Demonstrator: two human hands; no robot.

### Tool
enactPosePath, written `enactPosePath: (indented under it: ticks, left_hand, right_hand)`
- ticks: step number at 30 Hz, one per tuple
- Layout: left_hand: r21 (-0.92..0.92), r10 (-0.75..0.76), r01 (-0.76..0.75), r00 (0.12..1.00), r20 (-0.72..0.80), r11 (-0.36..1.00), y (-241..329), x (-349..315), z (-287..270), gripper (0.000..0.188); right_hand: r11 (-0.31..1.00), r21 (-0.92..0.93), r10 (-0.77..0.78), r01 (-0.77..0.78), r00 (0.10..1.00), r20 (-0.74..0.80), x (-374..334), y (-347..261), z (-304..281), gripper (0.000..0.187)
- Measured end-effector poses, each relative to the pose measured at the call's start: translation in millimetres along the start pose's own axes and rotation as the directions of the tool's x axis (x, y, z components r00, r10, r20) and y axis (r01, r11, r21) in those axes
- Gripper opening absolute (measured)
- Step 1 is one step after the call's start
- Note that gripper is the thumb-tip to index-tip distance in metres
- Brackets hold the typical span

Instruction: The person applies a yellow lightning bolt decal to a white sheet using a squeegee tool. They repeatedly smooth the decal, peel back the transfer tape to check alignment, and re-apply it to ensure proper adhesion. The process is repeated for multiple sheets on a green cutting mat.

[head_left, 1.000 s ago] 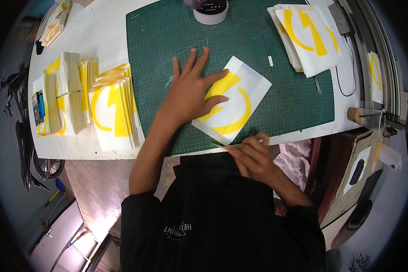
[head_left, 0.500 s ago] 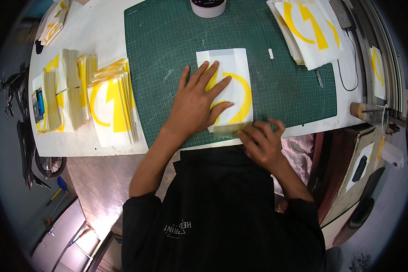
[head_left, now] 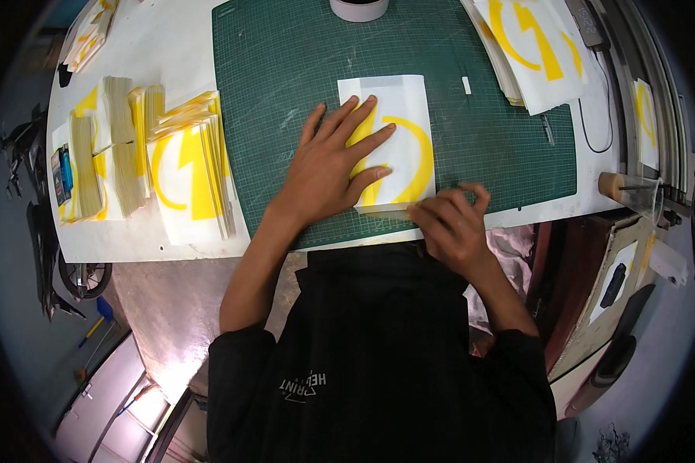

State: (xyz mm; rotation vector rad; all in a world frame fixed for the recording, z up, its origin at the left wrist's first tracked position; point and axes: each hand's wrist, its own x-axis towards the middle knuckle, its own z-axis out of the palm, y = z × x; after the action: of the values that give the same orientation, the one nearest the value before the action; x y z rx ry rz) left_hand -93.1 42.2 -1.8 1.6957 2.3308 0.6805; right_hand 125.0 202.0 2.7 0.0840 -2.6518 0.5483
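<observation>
White counter (head_left: 150,50) under a green cutting mat (head_left: 286,85), and we've got both hands at a yellow-printed white sheet (head_left: 403,153).

So the sheet's lying on the mat toward its 6 o'clock edge; call the sheet our clock centre from here. Our left grip (head_left: 320,166) is spread flat across its 9 o'clock side, fingers splayed. Our right grip (head_left: 449,224) is down around 5 o'clock, fingers curled at the lower corner, and tbh we can't tell if it's pinching the edge or just pressing. Bunch of printed stacks (head_left: 194,170) over at 9, another pile (head_left: 529,69) near 2, plus some round white thing (head_left: 361,11) at 12, cut off by the view.
</observation>
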Motion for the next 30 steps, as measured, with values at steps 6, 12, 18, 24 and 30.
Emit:
enactPosePath:
  ticks: [6,12,18,24,30]
  left_hand:
    - [-0.037,0.032,-0.03,0.998,0.061,0.999,-3.2,1.0,-7.1,0.086]
    - [-0.016,0.046,-0.044,0.994,0.096,0.999,-7.5,-2.7,-3.9,0.11]
    - [0.018,0.046,-0.048,0.994,0.097,0.999,-6.3,-5.5,-3.2,0.102]
    - [0.248,-0.17,0.156,0.985,0.036,0.956,17.7,-22.5,-9.0,0.084]
    - [0.168,-0.106,0.107,0.994,-0.015,0.98,30.0,-14.0,0.1,0.073]
  right_hand:
    - [0.995,0.078,0.057,-0.057,0.998,0.005,28.9,5.9,13.4,0.036]
    - [0.987,-0.041,0.156,-0.156,0.988,-0.016,5.4,18.5,-2.0,0.035]
    - [0.945,-0.144,0.277,-0.295,0.952,-0.132,-23.0,55.5,-26.8,0.034]
    - [0.875,-0.198,0.392,-0.442,0.886,-0.248,-19.2,80.3,-22.2,0.031]
    - [0.948,-0.004,0.309,-0.318,0.926,-0.215,-11.7,64.9,-29.7,0.025]
